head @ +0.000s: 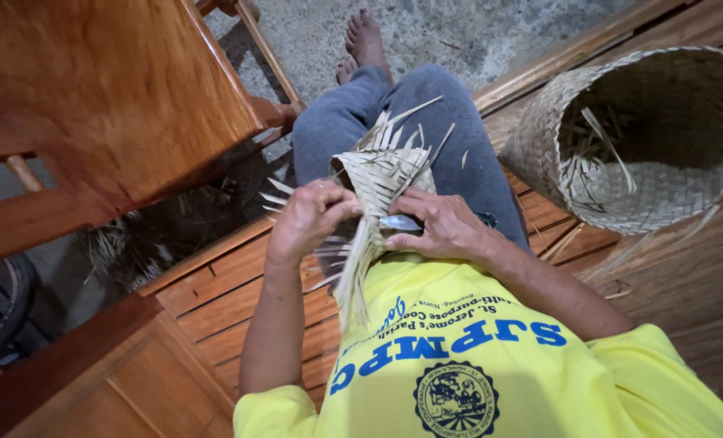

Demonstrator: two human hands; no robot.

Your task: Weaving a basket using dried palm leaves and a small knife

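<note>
Two hands: both work on one half-woven piece of pale dried leaf strips, held over the person's lap.
Left hand [309, 217]: fingers curled in and pressed together around the left edge of the woven piece [375, 182], thumb on top; it pinches the strips there.
Right hand [438, 227]: fingers closed on the right side of the same piece, pinching a small pale blade-like object [400, 222] against the weave; what that object is cannot be told for certain.
Woven piece: it sits between the two hands, above the grey trousers [459, 154], tilted away from the body; its upper part is a tight checker weave.
Loose ends: unwoven strips [410, 122] fan out from the top towards the knees, and a bundle of long strips [353, 276] hangs down from the bottom onto the yellow shirt [475, 357].
Basket [645, 138]: a finished woven basket lies on its side to the person's right, well apart from the hands, mouth turned towards the camera, with a few loose strips inside.
Seat: the person sits on a bench of reddish wooden slats [215, 300]; the basket rests on the same wood.
Chair [110, 97]: a polished wooden chair stands to the left, near the left knee.
Floor: grey concrete [443, 32] lies beyond the bare feet [363, 40].
Under the chair: a dark heap of leaf scraps [146, 239] lies in shadow.
</note>
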